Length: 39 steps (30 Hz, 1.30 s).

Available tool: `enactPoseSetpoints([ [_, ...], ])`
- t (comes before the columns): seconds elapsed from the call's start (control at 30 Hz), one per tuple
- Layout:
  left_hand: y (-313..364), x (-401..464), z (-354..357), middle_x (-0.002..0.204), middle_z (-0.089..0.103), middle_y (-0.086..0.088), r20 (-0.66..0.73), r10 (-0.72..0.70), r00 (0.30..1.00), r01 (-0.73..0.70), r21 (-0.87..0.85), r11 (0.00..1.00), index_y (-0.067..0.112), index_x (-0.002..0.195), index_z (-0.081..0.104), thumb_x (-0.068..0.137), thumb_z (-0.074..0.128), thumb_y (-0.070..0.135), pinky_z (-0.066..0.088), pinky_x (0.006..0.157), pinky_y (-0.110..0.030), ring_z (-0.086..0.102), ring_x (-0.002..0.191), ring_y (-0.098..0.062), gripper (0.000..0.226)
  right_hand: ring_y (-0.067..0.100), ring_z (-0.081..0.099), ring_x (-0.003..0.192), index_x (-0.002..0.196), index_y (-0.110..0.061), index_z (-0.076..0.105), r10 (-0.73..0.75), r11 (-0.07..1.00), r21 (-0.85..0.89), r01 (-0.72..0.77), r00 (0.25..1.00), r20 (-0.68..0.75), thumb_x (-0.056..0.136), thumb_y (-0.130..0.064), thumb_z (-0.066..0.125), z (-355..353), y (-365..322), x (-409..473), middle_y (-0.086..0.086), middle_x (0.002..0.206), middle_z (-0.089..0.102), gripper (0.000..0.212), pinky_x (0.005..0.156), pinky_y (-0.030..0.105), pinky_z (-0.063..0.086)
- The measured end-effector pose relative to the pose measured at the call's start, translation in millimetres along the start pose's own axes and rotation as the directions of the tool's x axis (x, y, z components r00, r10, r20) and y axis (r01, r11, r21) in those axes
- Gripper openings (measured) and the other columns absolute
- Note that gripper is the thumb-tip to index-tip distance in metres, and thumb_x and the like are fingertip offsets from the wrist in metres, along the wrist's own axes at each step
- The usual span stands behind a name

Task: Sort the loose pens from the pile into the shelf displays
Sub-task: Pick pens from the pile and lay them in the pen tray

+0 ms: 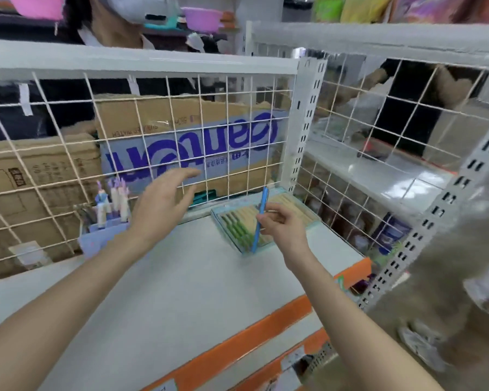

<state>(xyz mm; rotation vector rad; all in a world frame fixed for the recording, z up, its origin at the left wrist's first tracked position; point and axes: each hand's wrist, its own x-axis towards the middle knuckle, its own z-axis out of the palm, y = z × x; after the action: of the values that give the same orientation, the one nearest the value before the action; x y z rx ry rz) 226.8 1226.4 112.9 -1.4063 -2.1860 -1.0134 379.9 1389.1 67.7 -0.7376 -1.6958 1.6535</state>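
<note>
From the head camera, you are holding a slim blue plastic pen pinched between the thumb and fingertips of your right hand, nearly upright with its upper end leaning slightly away from you, just above the flat light-blue tray of green and tan pens lying at the back right of the white shelf board. Your left hand is hovering with its fingers spread and relaxed, gripping nothing, between that tray and the lilac display box of pale, ornament-topped pens standing against the white wire grid back panel. The loose pile itself is not showing in this view. You are probably deciding which display this pen belongs to; the tray under it looks the likelier match in slimness, though blur is hiding the details. To do this well, be lowering the pen until it is lying parallel to the rows already in the tray, then be easing your pinch only once it is resting in a groove. Be using your free left hand to steady the tray's near edge, since it may be sliding on the smooth board.
</note>
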Motion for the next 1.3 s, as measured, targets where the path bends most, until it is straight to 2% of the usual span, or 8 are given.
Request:
enactPoseSetpoints([
  [0.2,45,0,85,0.117,0.063,-0.006,0.137,0.015,0.99,-0.006,-0.065,0.998,0.012,0.12,0.06,0.092,0.052,0.021,0.037,0.09,-0.027,0.058,0.106,-0.024,0.03,0.006,0.059,0.056,0.115,-0.001,0.054,-0.059,0.991,-0.128,0.048,0.995,-0.083,0.083,0.005,0.063,-75,6,24,0.005,0.069,0.06,0.034,0.06,0.021,0.054],
  [0.33,54,-10,132,0.121,0.062,-0.004,0.198,-0.065,0.978,0.086,-0.096,0.992,0.015,0.12,0.06,0.092,0.055,0.022,0.032,0.093,-0.024,0.055,0.112,-0.023,0.03,0.015,0.061,0.073,0.137,-0.013,0.037,-0.096,0.972,-0.217,0.09,0.995,-0.019,0.083,0.002,0.065,-97,11,48,0.002,0.073,0.06,0.062,0.081,0.034,0.054],
  [0.47,50,-16,170,0.119,0.062,-0.004,0.273,-0.085,0.958,0.111,-0.079,0.991,0.013,0.121,0.058,0.087,0.041,0.048,0.035,0.096,-0.029,0.053,0.114,-0.023,0.051,0.017,0.061,0.072,0.146,-0.019,0.023,-0.078,0.964,-0.249,0.09,0.995,0.06,0.084,0.003,0.063,-100,20,84,0.005,0.074,0.058,0.077,0.081,0.036,0.054],
  [0.7,49,-18,215,0.118,0.062,-0.004,0.225,-0.073,0.972,0.083,-0.037,0.996,0.012,0.122,0.059,0.083,0.047,0.051,0.027,0.098,-0.023,0.045,0.114,-0.016,0.056,0.017,0.057,0.064,0.133,-0.019,0.045,-0.077,0.898,-0.406,0.167,0.97,0.23,0.081,0.007,0.063,-84,34,150,0.011,0.077,0.056,0.061,0.06,0.021,0.054],
  [0.93,43,-16,227,0.11,0.067,-0.003,0.285,-0.091,0.954,0.051,0.146,0.988,0.016,0.111,0.067,0.086,0.04,0.048,0.029,0.096,-0.035,0.041,0.111,-0.019,0.049,0.013,0.053,0.067,0.131,-0.012,0.047,0.001,0.803,-0.542,0.247,0.91,0.415,0.082,0.003,0.065,-68,50,180,0.009,0.079,0.054,0.055,0.064,0.017,0.048],
  [1.07,44,-11,230,0.11,0.066,-0.003,0.326,-0.068,0.943,0.001,0.2,0.98,0.016,0.112,0.067,0.085,0.041,0.047,0.035,0.098,-0.041,0.045,0.112,-0.022,0.049,0.023,0.058,0.065,0.126,-0.008,0.049,0.077,0.768,-0.592,0.245,0.882,0.465,0.082,-0.001,0.067,-68,61,188,0.014,0.073,0.058,0.048,0.075,0.042,0.054],
  [1.2,45,-8,236,0.116,0.064,-0.002,0.39,0.012,0.921,-0.108,0.224,0.969,0.016,0.116,0.064,0.085,0.04,0.047,0.04,0.097,-0.037,0.053,0.113,-0.023,0.05,-0.003,0.055,0.043,0.124,-0.005,0.049,0.133,0.737,-0.628,0.249,0.858,0.496,0.082,-0.004,0.069,-70,65,198,0.0,0.063,0.057,0.046,0.055,0.017,0.048],
  [1.3,45,-8,237,0.119,0.063,-0.002,0.434,0.02,0.901,-0.135,0.234,0.963,0.017,0.12,0.062,0.085,0.039,0.043,0.047,0.093,-0.042,0.058,0.113,-0.024,0.049,-0.005,0.053,0.041,0.124,-0.008,0.049,0.181,0.734,-0.635,0.242,0.832,0.525,0.082,-0.006,0.069,-68,62,204,0.003,0.066,0.059,0.046,0.058,0.019,0.047],
])
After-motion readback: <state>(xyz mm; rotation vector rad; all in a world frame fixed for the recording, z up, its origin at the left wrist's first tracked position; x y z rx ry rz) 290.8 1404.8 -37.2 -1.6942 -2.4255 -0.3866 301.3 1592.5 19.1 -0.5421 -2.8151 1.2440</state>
